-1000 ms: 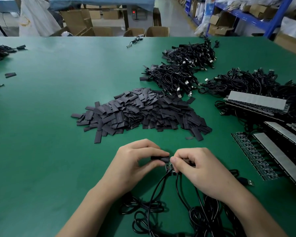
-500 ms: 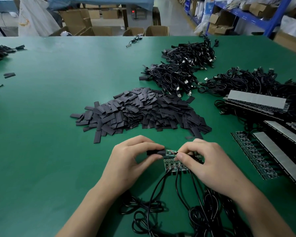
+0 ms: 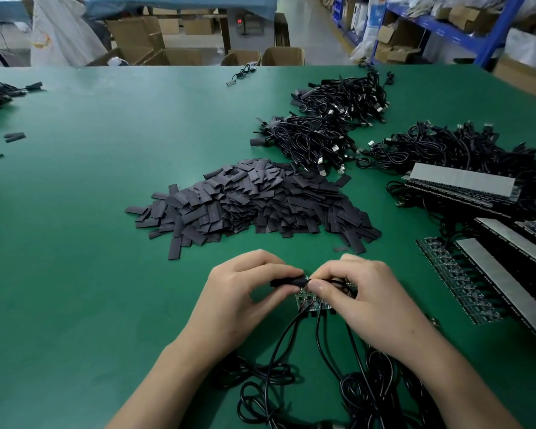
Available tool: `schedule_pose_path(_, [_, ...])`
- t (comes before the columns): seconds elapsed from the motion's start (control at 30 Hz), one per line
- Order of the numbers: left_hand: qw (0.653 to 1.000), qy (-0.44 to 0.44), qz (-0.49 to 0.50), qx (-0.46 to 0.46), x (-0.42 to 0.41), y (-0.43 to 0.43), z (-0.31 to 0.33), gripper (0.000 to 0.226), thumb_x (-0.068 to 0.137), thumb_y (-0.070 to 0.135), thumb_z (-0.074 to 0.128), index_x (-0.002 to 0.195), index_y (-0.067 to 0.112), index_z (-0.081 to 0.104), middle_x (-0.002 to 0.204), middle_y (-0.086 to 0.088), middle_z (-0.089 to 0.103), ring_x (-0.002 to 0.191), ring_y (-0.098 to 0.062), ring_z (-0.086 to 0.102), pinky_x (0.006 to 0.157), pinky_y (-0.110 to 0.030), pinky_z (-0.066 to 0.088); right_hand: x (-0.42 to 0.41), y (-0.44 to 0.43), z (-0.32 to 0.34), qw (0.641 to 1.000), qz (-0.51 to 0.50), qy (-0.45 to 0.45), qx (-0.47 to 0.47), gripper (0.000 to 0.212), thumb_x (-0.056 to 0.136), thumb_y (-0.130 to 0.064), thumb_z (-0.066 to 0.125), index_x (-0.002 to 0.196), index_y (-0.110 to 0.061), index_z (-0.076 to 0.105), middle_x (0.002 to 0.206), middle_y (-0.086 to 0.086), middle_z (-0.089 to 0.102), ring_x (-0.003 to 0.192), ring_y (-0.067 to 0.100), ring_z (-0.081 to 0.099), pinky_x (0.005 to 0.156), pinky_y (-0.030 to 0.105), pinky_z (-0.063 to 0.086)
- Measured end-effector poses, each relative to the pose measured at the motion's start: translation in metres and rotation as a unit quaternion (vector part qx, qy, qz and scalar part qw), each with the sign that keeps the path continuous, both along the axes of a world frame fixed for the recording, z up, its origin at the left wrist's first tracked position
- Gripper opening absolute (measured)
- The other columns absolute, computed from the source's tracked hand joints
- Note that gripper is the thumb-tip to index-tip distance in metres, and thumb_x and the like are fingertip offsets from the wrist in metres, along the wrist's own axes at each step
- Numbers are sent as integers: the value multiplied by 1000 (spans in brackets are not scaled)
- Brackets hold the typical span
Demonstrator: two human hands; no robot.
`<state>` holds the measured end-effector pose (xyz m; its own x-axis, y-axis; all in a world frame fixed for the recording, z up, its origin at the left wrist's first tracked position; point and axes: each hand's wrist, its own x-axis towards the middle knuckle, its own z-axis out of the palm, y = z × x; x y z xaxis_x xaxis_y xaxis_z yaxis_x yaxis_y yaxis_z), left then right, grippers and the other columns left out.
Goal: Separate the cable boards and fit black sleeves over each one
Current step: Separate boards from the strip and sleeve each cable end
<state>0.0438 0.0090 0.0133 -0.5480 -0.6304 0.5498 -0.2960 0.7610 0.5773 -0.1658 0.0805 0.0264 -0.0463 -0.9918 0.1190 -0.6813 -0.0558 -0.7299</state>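
Black sleeve [image 3: 287, 282] pinched in left hand [image 3: 239, 292] fingers, right hand [image 3: 364, 297] fingers gripping cable boards [image 3: 305, 300]

Head camera looking down over the counter [image 3: 75, 274]

It is facing forward and downward, sitting close above both hands, taking in the far shelving [image 3: 446, 26] too.

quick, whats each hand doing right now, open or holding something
left hand: closed, pinching a black sleeve
right hand: closed, fingers gripping the cable boards
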Motion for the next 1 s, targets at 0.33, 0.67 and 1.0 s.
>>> schedule_pose_path(0.33, [1000,11,-8,-8,-2,0,-1,18,89,20,81,105,15,80,97,7,71,87,-5,68,78,-26,56,5,1,3,999,-1,-39,3,4,85,-41,72,81,-41,72,72,-5,62,72,11,59,65,22,43])
schedule_pose_path(0.67, [982,119,146,34,-1,0,7,21,78,24,84,97,16,82,89,9,75,78,-8,69,77,-18,53,5,1,7,994,-21,-105,-15,21,97,-28,68,80,-36,77,59,-18,57,56,2,49,55,12,36])
schedule_pose_path(1.0, [977,138,111,121,-6,4,5,16,82,22,78,98,20,82,85,14,76,78,-13,72,71,-26,56,10,1,2,994,-36,-98,-41,18,95,-25,71,83,-36,79,77,-10,70,74,8,61,63,13,39])
